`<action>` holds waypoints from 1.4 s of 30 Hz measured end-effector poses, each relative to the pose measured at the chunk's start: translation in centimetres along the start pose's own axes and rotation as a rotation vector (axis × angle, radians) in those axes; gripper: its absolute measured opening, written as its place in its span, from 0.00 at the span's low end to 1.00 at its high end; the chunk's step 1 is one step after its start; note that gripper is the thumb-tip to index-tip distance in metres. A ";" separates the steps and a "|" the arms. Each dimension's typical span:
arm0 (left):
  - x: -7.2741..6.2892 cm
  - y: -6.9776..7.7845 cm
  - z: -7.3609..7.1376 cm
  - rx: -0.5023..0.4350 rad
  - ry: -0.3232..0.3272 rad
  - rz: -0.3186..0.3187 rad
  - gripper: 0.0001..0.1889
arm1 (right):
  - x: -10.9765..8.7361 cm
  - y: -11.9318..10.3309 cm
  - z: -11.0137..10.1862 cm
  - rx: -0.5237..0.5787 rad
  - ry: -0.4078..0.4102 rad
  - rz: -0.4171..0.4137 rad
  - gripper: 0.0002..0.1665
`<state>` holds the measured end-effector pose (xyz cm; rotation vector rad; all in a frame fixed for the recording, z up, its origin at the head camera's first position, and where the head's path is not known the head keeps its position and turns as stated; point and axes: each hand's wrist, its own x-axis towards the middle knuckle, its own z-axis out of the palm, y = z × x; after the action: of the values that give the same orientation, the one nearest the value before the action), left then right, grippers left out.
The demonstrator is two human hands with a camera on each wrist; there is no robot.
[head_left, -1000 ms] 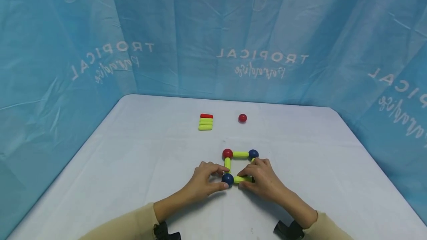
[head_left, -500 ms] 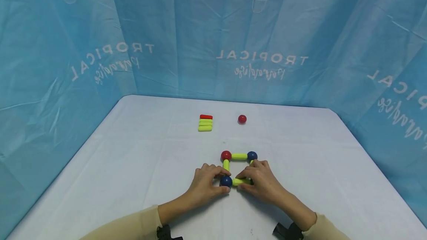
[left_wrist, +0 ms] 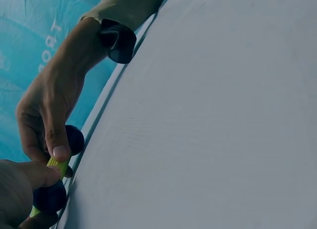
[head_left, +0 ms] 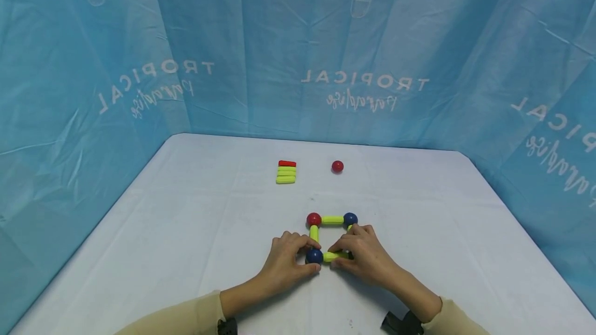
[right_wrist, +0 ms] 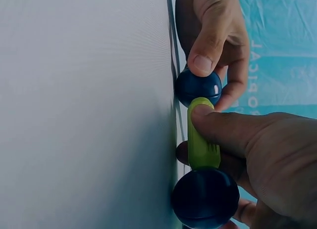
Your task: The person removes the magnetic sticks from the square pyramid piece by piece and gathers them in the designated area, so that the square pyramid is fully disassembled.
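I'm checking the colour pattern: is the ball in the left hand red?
No, the left hand holds a dark blue ball; the nearest red ball sits at the far end of a lime stick.

White table [head_left: 205,211] with a square frame [head_left: 332,219], a lone red ball [head_left: 337,166] and four rods [head_left: 286,172] side by side.

A square frame [head_left: 332,219] of yellow-green rods [head_left: 314,233] and glossy balls [right_wrist: 205,198] lies at the lower centre of the head view. Red ball [head_left: 314,219]: upper-left corner. Blue balls [head_left: 350,219]: remaining corners. The left hand [head_left: 285,263] grips the lower-left blue ball [head_left: 314,256]; the right hand [head_left: 365,253] pinches the ridged lower rod [right_wrist: 200,152]
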<state>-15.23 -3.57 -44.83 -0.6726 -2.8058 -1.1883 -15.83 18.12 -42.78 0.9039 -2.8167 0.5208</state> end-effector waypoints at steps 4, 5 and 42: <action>-0.3 0.1 -0.1 -0.032 -0.013 0.000 0.18 | -0.2 0.1 0.0 0.019 0.000 -0.018 0.11; -0.4 0.0 -0.1 -0.038 -0.013 0.003 0.18 | -0.3 0.1 0.0 0.023 -0.001 -0.021 0.11; 2.6 -4.6 -5.5 0.143 -0.088 0.254 0.20 | -5.2 4.0 -2.8 0.021 -0.053 -0.244 0.14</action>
<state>-20.18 -9.19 -43.59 -1.0535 -2.7332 -0.9269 -13.87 25.00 -42.55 1.2609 -2.6961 0.4992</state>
